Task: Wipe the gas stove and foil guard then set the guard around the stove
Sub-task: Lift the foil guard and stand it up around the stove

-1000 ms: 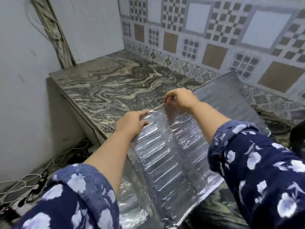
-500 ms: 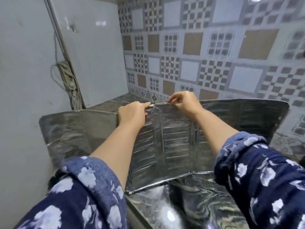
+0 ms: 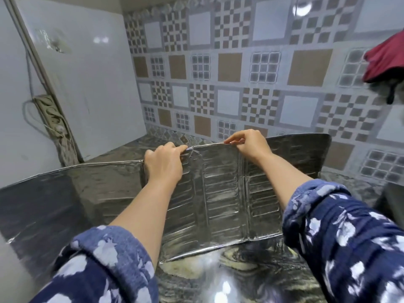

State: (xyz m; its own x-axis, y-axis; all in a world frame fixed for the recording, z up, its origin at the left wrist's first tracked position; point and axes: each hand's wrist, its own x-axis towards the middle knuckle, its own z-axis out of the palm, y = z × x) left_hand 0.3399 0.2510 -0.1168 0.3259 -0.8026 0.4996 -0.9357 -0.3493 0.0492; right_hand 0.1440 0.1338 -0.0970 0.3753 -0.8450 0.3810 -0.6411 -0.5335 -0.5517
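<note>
Head view: foil guard (image 3: 218, 200) upright on marble counter (image 3: 251, 270), panels unfolded. Left hand (image 3: 164, 165) and right hand (image 3: 249, 144) both pinching top edge, fingers curled.

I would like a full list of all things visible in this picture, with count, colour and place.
foil guard: one, silver, upright on the countertop, held by its top edge
countertop: one, grey marbled, bottom centre
tiled wall: one, brown, white and grey patterns, behind the guard
power strip: one, pale, on the left wall, with cables
red cloth: one, hanging at the right edge
sleeves: two, blue with white flowers, bottom
left hand: grips the top edge
right hand: pinches the top edge
</note>
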